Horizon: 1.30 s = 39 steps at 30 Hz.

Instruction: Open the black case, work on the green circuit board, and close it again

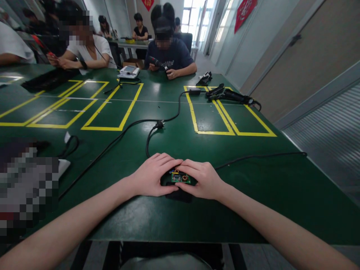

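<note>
Near the table's front edge, a small green circuit board (176, 177) with copper-wound ring coils lies between my two hands. Beneath it is a black plastic casing (180, 195), partly covered by my fingers. My left hand (147, 175) curls around the left side, its thumb along the casing's near edge. From the right, my right hand (206, 180) pinches the board's right end between thumb and fingers. The fingertips of both hands meet at the far side. A black cord with a plug (159, 125) runs away behind my left hand.
A long black cable (135, 122) crosses the green table (247, 210) to a black adapter (194, 91). Black tool-like items (229, 95) lie at the far right over yellow tape outlines. A blurred-out object (28, 187) is at left. People (168, 48) sit opposite.
</note>
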### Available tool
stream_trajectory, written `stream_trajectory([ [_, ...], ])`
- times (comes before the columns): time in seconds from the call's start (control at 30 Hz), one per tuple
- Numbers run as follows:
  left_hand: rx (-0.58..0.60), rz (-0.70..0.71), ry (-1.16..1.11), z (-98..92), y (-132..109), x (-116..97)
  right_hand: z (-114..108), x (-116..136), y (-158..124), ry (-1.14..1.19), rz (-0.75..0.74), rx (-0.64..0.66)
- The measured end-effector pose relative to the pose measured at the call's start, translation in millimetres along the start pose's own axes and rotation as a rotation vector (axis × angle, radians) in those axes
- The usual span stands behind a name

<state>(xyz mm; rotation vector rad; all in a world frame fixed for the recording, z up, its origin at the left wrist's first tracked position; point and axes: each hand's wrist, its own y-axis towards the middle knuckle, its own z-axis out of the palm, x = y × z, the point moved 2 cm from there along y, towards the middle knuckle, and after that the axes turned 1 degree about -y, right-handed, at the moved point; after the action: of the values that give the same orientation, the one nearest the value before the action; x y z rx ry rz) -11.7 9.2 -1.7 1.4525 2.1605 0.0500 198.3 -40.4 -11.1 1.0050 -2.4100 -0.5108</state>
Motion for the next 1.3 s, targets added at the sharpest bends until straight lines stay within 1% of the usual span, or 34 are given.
stream_trajectory([
  [0.1, 0.019, -0.022, 0.005, 1.2, 0, 0, 2, 0, 1, -0.029, 0.019, 0.028],
  [0.2, 0.006, -0.024, 0.009, 1.5, 0, 0, 2, -1, 3, -0.044, 0.033, 0.034],
  [0.4, -0.086, 0.017, -0.039, -5.2, 1, -2, -1, -3, 5, 0.027, 0.055, 0.076],
  [0.57, -0.132, -0.008, -0.004, -6.9, 0, 1, -5, -7, 6, 0.047, 0.077, 0.104],
  [0.63, -0.123, -0.026, 0.009, -6.1, -1, 2, -7, -9, 6, 0.047, 0.087, 0.109],
  [0.77, -0.05, -0.062, -0.014, -4.4, -1, 1, -7, -13, 5, 0.037, 0.077, 0.112],
  [0.83, -0.033, -0.074, -0.021, -4.1, -1, 0, -6, -14, 5, 0.029, 0.072, 0.109],
  [1.0, -0.052, -0.125, 0.027, -4.4, -1, 5, -4, -16, 5, -0.006, 0.099, 0.089],
  [1.13, -0.065, -0.148, 0.08, -6.8, -1, 11, -10, -19, 5, 0.032, 0.13, 0.087],
  [1.3, -0.051, -0.136, 0.082, -10.9, -1, 14, -18, -27, 3, 0.085, 0.1, 0.108],
])
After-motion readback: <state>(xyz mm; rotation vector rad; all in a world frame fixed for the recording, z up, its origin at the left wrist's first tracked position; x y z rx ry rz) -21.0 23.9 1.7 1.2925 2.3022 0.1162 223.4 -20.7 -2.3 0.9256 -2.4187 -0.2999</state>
